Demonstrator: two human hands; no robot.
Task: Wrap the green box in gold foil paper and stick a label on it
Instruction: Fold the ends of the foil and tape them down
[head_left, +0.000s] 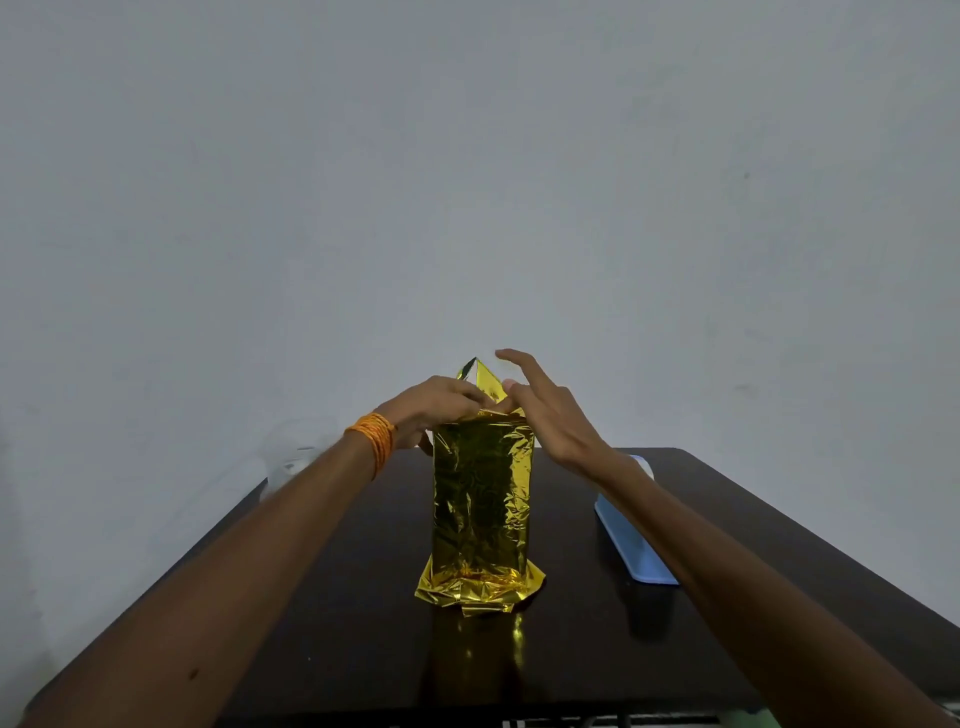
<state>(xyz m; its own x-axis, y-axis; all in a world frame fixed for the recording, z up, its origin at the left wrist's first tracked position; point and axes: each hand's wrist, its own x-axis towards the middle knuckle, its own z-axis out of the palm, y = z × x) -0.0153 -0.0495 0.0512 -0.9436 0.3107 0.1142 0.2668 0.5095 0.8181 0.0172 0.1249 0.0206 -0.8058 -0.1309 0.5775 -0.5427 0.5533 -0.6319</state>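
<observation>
A box (480, 499) sheathed in gold foil (483, 587) stands upright near the middle of a dark table (727, 545), the loose foil at its base crumpled and splayed out on the tabletop, where it throws a gold reflection toward the near edge. None of the green box shows through the wrapping. Both of a person's bare arms reach in from the near side to the top of the box. The left hand (436, 405), its wrist wound with orange thread (376, 436), lies across the top left corner with fingers curled down onto the folded foil, pressing it flat. The right hand (545, 410) rests against the top right corner with its fingers spread and loose, the index finger lifted clear and gripping nothing. Between and just behind the two hands a pointed flap of foil (480, 376) stands up above the box. A light blue flat object (631, 540) lies on the table to the right, partly under the right forearm. Behind the table rises a plain grey wall (467, 156).
</observation>
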